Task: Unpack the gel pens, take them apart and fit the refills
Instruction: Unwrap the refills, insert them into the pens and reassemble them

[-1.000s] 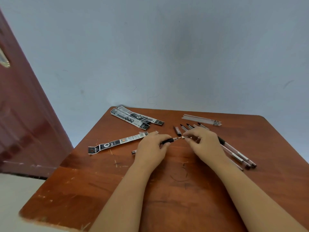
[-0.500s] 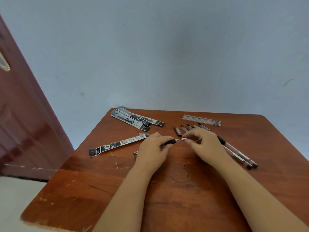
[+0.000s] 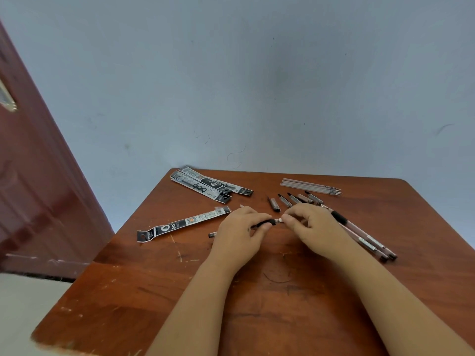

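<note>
At centre of wooden table (image 3: 257, 317): left hand (image 3: 237, 236) curled round gel pen (image 3: 264, 223), black grip showing past fingers. Right hand (image 3: 314, 227) pinching silver tip (image 3: 279, 221) at pen's front end. Beyond pen: loose caps (image 3: 285, 201), then refills (image 3: 311, 186) bundled near table's far edge. Right of pen: more pens (image 3: 365, 237). Left of pen: opened wrapper (image 3: 183, 224), further packets (image 3: 205, 187).
</note>
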Demonstrator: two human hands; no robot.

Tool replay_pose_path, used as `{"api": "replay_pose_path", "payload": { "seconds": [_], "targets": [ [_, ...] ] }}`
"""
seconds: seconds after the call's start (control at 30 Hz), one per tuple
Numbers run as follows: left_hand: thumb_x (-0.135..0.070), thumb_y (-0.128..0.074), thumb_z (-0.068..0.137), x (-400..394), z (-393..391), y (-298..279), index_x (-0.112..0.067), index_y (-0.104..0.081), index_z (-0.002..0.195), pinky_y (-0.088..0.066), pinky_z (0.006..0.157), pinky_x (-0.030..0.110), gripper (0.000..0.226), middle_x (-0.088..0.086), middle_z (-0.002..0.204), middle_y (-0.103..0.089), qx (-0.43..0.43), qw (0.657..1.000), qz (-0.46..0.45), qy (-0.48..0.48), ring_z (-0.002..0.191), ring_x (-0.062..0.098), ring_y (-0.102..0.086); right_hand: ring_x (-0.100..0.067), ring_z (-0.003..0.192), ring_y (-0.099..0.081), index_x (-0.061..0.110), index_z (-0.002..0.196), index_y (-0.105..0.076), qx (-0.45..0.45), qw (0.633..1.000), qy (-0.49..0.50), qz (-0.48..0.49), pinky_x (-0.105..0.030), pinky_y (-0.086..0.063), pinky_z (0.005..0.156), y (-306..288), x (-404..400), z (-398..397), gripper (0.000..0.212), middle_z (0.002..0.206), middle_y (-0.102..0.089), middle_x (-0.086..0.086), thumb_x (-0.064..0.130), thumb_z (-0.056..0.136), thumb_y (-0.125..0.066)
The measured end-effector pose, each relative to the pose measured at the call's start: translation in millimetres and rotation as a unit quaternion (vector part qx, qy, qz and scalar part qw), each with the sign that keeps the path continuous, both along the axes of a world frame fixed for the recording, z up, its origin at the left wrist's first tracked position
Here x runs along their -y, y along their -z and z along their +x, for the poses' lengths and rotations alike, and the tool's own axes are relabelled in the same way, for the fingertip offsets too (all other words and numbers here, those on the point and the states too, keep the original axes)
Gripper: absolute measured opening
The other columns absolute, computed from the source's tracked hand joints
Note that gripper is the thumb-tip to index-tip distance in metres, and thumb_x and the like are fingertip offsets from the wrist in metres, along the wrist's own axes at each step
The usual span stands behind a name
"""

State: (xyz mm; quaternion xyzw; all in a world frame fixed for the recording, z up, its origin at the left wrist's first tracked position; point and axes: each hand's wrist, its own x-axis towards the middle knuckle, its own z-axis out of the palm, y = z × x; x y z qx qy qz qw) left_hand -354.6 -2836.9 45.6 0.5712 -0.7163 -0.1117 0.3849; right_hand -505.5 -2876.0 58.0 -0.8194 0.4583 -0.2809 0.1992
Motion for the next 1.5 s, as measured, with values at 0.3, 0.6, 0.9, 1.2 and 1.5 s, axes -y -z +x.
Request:
{"api": "replay_pose_path", "payload": {
  "seconds": [0.3,0.6,0.9,1.2,1.5],
  "targets": [
    [-0.017,-0.057,0.086,0.2,-0.2,0.8,-0.015,-0.066,0.107,-0.039,0.086,0.023,0.023,0.003,0.099,-0.064,-0.009,1.0,-0.016,-0.006,0.095,0.013,-0.054,0.009,0.077,-0.05,0.017,0.104,-0.064,0.059,0.998,-0.017,-0.01,0.003,-0.039,0.067,-3.5,-3.3,-2.2,0.024,0.086,-0.057,0.015,0.011,0.081,-0.06],
    [-0.016,-0.058,0.086,0.1,-0.2,1.1,-0.014,-0.066,0.107,-0.037,0.086,0.021,0.023,0.003,0.099,-0.063,-0.015,0.999,-0.034,-0.001,0.091,0.008,-0.05,0.008,0.073,-0.046,0.018,0.106,-0.061,0.023,0.999,-0.026,0.004,-0.007,-0.034,0.063,-7.5,-4.0,-3.9,0.022,0.081,-0.054,0.017,0.022,0.089,-0.047],
    [-0.012,-0.061,0.083,0.2,-0.8,1.3,-0.013,-0.069,0.102,-0.039,0.089,0.027,0.02,0.005,0.094,-0.064,-0.02,0.999,-0.033,0.007,0.091,0.016,-0.055,0.002,0.083,-0.049,0.017,0.104,-0.061,0.017,0.999,-0.035,-0.01,-0.004,-0.037,0.07,-4.9,-4.4,-2.1,0.02,0.093,-0.055,0.011,0.011,0.085,-0.054],
    [-0.014,-0.06,0.084,0.4,0.0,1.3,-0.013,-0.067,0.105,-0.042,0.084,0.025,0.022,0.004,0.097,-0.063,-0.022,0.999,-0.042,0.001,0.092,0.013,-0.053,0.008,0.08,-0.048,0.024,0.108,-0.051,0.038,0.999,-0.035,0.013,-0.002,-0.041,0.066,-5.9,-4.9,-4.7,0.022,0.089,-0.052,0.016,0.018,0.087,-0.052],
    [-0.014,-0.06,0.084,-0.1,-1.1,1.2,-0.014,-0.067,0.105,-0.043,0.084,0.028,0.022,0.005,0.096,-0.064,-0.006,0.999,-0.046,0.004,0.091,0.013,-0.054,-0.012,0.088,-0.056,0.019,0.105,-0.058,-0.003,0.999,-0.032,0.034,-0.016,-0.042,0.072,-4.5,-3.9,-3.0,0.019,0.095,-0.057,0.007,0.022,0.09,-0.046]
  ]
}}
